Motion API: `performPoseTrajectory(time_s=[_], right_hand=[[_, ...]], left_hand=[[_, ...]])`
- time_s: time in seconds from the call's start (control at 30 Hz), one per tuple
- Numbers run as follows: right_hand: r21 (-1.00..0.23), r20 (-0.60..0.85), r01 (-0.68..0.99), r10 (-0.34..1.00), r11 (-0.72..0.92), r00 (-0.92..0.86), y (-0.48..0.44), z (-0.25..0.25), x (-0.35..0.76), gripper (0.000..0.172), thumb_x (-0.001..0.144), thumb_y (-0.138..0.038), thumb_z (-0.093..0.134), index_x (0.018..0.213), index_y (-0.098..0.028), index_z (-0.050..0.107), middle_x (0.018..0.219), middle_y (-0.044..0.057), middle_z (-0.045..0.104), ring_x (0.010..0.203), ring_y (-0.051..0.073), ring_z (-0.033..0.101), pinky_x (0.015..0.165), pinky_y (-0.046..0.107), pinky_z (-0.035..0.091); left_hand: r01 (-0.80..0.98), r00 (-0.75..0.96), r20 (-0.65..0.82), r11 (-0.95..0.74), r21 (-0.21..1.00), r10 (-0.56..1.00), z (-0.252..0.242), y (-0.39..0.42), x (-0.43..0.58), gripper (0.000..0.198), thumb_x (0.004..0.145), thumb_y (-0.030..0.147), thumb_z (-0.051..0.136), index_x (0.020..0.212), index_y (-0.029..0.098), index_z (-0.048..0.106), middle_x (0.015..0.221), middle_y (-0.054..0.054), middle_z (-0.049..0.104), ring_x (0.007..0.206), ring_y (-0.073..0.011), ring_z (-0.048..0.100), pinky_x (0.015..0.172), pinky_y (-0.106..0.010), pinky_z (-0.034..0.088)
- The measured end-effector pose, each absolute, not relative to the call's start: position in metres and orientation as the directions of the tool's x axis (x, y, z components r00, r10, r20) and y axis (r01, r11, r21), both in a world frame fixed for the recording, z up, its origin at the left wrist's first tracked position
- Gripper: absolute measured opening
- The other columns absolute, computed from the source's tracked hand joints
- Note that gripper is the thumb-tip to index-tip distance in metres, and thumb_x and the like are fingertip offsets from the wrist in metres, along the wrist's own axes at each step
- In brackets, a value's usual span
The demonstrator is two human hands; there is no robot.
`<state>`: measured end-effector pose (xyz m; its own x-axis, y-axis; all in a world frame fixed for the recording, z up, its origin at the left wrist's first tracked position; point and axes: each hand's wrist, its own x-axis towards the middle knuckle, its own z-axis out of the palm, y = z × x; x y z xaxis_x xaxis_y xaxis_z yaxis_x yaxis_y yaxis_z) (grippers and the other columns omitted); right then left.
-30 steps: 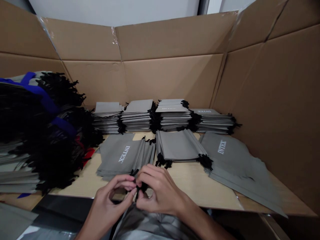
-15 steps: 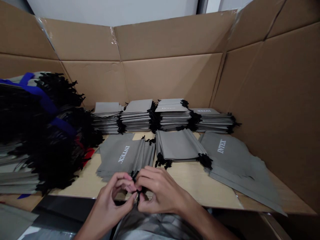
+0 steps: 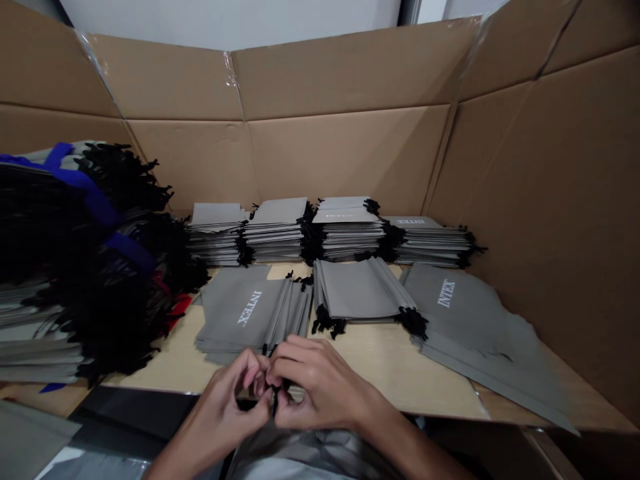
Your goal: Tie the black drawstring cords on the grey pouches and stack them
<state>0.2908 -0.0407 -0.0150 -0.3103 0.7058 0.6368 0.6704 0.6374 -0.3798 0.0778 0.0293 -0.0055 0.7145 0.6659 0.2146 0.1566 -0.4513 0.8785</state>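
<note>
The left hand (image 3: 223, 401) curls its fingers farther in than it does half a second ago. A cardboard wall (image 3: 345, 153) stands along the far side and the right, with a table (image 3: 440, 377) in front of it. A tall pile of pouches (image 3: 37, 360), trimmed in black cords and crossed by a blue strap (image 3: 131, 253), fills the left. Smaller grey stacks (image 3: 357, 287) sit across the middle and farther off. The right hand (image 3: 323, 383) arches over, its thumb and fingertips around a black cord (image 3: 274, 403); the left, half curled, pinches it too. The cord is between the hands at the table's near edge, its short visible length roughly upright, lower end pointing near, the rest hidden by fingers
</note>
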Motion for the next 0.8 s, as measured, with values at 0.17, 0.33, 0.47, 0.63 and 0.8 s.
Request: performPoseTrajectory(time_s=[0.17,0.33,0.47,0.63,0.8], right_hand=[[-0.413,0.667,0.635,0.691,0.653,-0.277,-0.040,-0.018,0.288,0.017,0.077,-0.019,0.064,0.093,-0.024,0.065,0.089,-0.002,0.065,0.080,0.017,0.056,0.065,0.029,0.039],[-0.452,0.709,0.599,0.674,0.661,-0.209,-0.040,-0.019,0.286,0.018,0.076,-0.018,0.065,0.093,-0.024,0.064,0.091,-0.001,0.066,0.081,0.017,0.057,0.067,0.029,0.041],[-0.465,0.746,0.571,0.647,0.677,-0.159,-0.039,-0.016,0.284,0.022,0.074,-0.014,0.066,0.094,-0.024,0.064,0.091,-0.001,0.065,0.081,0.017,0.057,0.069,0.029,0.042],[-0.552,0.741,0.512,0.668,0.658,-0.061,-0.039,-0.012,0.280,0.024,0.073,-0.011,0.068,0.093,-0.024,0.064,0.093,-0.001,0.063,0.083,0.017,0.058,0.071,0.027,0.043],[-0.705,0.664,0.424,0.740,0.568,0.112,-0.041,-0.013,0.272,0.023,0.073,-0.012,0.072,0.092,-0.025,0.069,0.095,-0.001,0.059,0.086,0.016,0.061,0.074,0.025,0.046]], left_hand=[[0.132,0.699,0.172,-0.362,0.923,0.694,-0.002,0.028,0.081,0.036,0.087,0.017,0.070,0.079,0.027,0.036,0.083,0.004,0.053,0.074,-0.0143,0.046,0.068,-0.022,0.047],[0.055,0.710,0.130,-0.238,0.970,0.692,0.000,0.027,0.083,0.043,0.094,0.032,0.077,0.080,0.027,0.036,0.082,0.004,0.050,0.074,-0.0144,0.044,0.068,-0.023,0.046],[-0.012,0.718,0.116,-0.154,0.988,0.686,0.000,0.029,0.083,0.049,0.098,0.049,0.079,0.082,0.026,0.039,0.085,0.002,0.055,0.077,-0.0151,0.050,0.071,-0.024,0.049],[-0.059,0.694,0.084,-0.060,0.996,0.715,0.001,0.032,0.084,0.053,0.094,0.054,0.086,0.085,0.025,0.043,0.088,0.001,0.062,0.080,-0.0156,0.054,0.074,-0.024,0.050],[-0.094,0.621,-0.021,0.102,0.990,0.783,0.000,0.031,0.087,0.054,0.088,0.047,0.092,0.085,0.025,0.043,0.092,0.000,0.068,0.084,-0.0164,0.057,0.074,-0.024,0.050]])
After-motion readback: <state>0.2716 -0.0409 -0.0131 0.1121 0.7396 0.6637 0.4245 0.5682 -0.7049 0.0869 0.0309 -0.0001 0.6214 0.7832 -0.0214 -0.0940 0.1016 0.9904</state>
